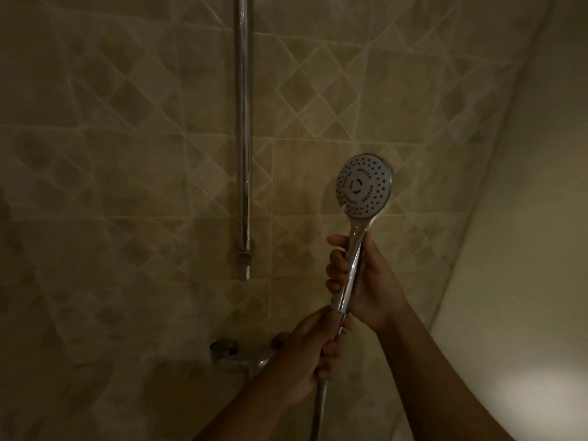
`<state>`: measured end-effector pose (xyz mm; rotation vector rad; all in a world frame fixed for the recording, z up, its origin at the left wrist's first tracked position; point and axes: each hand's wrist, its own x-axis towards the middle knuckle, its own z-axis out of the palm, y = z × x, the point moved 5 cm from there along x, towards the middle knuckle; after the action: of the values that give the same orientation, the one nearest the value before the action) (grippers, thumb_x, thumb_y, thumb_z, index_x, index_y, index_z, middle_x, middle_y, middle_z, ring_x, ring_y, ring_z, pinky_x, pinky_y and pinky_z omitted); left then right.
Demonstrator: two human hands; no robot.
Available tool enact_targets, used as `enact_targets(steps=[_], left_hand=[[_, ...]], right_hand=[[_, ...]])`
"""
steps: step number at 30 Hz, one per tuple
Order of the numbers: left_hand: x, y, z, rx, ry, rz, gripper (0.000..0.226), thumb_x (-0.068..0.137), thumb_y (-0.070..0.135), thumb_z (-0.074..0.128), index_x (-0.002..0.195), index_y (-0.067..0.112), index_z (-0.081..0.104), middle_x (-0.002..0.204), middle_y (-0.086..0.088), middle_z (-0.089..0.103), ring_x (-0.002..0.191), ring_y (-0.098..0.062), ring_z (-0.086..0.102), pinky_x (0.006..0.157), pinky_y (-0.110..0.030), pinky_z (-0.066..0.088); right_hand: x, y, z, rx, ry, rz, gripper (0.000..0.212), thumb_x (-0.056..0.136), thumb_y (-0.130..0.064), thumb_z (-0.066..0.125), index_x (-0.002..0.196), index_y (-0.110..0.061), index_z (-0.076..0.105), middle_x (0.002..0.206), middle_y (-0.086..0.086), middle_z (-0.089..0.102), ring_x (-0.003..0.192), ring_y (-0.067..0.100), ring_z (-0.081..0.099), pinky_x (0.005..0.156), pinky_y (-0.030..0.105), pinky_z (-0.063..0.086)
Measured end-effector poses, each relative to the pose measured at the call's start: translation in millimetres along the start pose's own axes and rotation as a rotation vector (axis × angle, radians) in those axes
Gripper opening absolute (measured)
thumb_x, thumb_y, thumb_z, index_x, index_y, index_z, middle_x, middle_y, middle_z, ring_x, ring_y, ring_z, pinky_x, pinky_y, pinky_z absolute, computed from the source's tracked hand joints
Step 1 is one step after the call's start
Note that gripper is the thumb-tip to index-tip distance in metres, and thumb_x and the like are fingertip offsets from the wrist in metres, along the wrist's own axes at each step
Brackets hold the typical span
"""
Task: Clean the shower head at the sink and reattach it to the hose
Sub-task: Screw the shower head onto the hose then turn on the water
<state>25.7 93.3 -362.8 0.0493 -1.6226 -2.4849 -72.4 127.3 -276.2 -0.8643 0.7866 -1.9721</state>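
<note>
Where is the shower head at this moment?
The shower head is right of centre in the head view, upright, right of the chrome rail; the right hand grips its handle, and the left hand grips the hose just below.

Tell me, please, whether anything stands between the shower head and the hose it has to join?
Nothing visible does. The right hand grips the shower head by its handle, and the left hand holds the hose end right against the handle's base. Whether the joint is screwed tight cannot be told.
</note>
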Motion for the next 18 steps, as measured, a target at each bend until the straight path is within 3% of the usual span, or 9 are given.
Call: enact_targets(steps=[3,7,10,14,18], left_hand=[[-8.5,-17.5,-5.2,-0.100,-0.095,-0.110,0.033,0.080,0.057,0.069,0.088,0.025,0.069,0.059,0.007,0.034,0.048,-0.005,0.022,0.043,-0.021,0.016],[-25.9,-51.4,-19.7,-0.231,-0.268,-0.233,0.038,0.092,0.053,0.057,0.098,0.016,0.065,0.060,0.003,0.037,0.044,-0.007,0.030,0.044,-0.020,0.030],[-39.7,-86.0,-36.6,-0.130,-0.293,-0.303,0.045,0.097,0.052,0.047,0.104,0.011,0.065,0.068,-0.006,0.054,0.054,-0.015,0.053,0.055,-0.025,0.045],[-58.0,-120.7,-63.5,0.074,-0.296,-0.358,0.042,0.094,0.057,0.054,0.106,0.021,0.072,0.091,-0.010,0.073,0.084,-0.023,0.071,0.078,-0.035,0.054],[-73.6,-143.4,-85.6,0.220,-0.279,-0.490,0.033,0.091,0.056,0.058,0.103,0.030,0.073,0.106,-0.003,0.077,0.099,-0.019,0.073,0.076,-0.026,0.056]], right_hand=[[-9.0,8.3,-2.2,0.024,0.087,-0.034,0.049,0.100,-0.049,0.037,0.105,-0.009,0.064,0.060,-0.002,0.041,0.049,0.010,0.041,0.049,0.025,0.042],[-30.6,40.3,-12.0,-0.049,0.268,-0.038,0.040,0.101,-0.045,0.037,0.101,-0.012,0.060,0.059,-0.001,0.039,0.046,0.011,0.038,0.046,0.025,0.039],[-58.3,70.2,-22.6,-0.228,0.453,-0.036,0.038,0.100,-0.046,0.041,0.100,-0.011,0.056,0.061,0.002,0.044,0.049,0.015,0.041,0.048,0.028,0.040],[-99.2,99.0,-33.3,-0.505,0.639,-0.015,0.036,0.101,-0.042,0.043,0.103,-0.008,0.055,0.070,0.008,0.051,0.060,0.023,0.050,0.059,0.035,0.047],[-128.0,121.6,-47.1,-0.547,0.765,0.045,0.033,0.102,-0.037,0.042,0.104,-0.007,0.053,0.070,0.009,0.053,0.061,0.024,0.052,0.060,0.037,0.050]])
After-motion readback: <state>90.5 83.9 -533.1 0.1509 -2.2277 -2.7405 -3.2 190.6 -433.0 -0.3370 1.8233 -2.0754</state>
